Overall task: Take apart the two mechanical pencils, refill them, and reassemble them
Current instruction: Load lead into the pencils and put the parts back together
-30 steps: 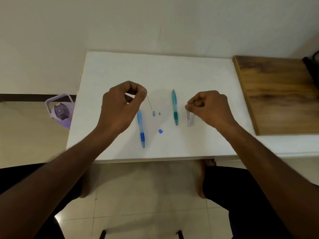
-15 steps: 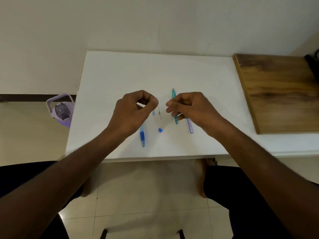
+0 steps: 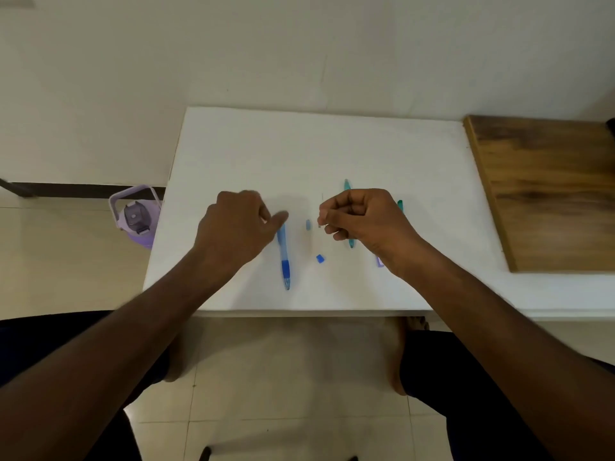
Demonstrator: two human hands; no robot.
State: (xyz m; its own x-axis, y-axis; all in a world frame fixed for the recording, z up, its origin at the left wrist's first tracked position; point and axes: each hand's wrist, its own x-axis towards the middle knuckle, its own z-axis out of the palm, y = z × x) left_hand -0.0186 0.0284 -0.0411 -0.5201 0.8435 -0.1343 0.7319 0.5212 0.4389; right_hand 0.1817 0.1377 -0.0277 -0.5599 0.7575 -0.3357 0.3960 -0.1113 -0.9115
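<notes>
My right hand (image 3: 362, 221) is curled up, thumb and forefinger pinching a thin pencil lead (image 3: 322, 198) that sticks up past my knuckles toward twelve o'clock. My left hand (image 3: 238, 227) has nothing in it that I can see; its fingers are bent loosely and the thumb reaches out toward three o'clock, its tip over the top end of the blue pencil (image 3: 284, 257).

The blue pencil lies flat on the white table (image 3: 332, 148), its length running from twelve to six o'clock, its lower end pointing at the near edge with a strip of bare table between. At its three o'clock lies a small pale blue cap (image 3: 308, 225), and at four o'clock from that a darker blue bit (image 3: 320, 259), each lying apart from the others. The green pencil (image 3: 346, 186) lies parallel to the blue one, mostly hidden under my right hand; only its far end and its near tip show. A purple lead case (image 3: 380, 262) peeks out beside my right wrist.

From the pencils toward twelve o'clock the tabletop is bare right up to the wall edge. At three o'clock a wooden board (image 3: 545, 191) sits on the table. Past the left edge, at nine o'clock, a purple bottle (image 3: 134, 216) stands on the floor.
</notes>
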